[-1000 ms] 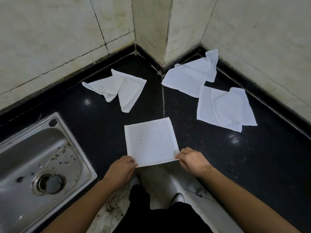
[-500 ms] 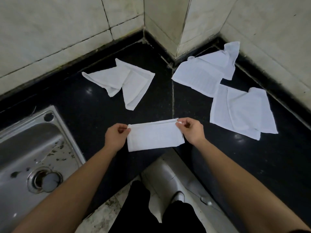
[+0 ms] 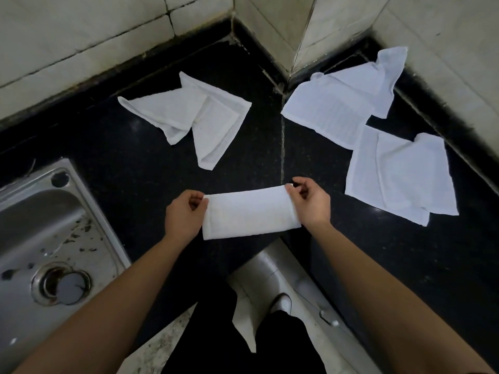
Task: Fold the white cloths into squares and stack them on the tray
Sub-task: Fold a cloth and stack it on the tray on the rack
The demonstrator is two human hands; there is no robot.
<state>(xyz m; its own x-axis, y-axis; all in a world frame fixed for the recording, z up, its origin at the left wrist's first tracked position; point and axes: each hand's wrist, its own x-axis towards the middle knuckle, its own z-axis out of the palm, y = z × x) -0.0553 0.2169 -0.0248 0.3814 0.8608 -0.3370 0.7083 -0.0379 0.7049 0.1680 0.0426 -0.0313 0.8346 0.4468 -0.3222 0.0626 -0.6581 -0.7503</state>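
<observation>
A white cloth, folded in half into a long rectangle, lies on the black counter near its front edge. My left hand pinches its upper left corner. My right hand pinches its upper right corner. Three more white cloths lie unfolded behind it: a crumpled one at the back left, one in the back corner, and one at the right, partly overlapped by the corner cloth. No tray is in view.
A steel sink with a drain is set into the counter at the left. Tiled walls close the counter at the back and right. Below the counter's front edge are my legs and a white shoe.
The cloth lay flat as a square with my hands at its near edge. Both hands carried that edge away from me, folding it in half, and now hold the far corners.
</observation>
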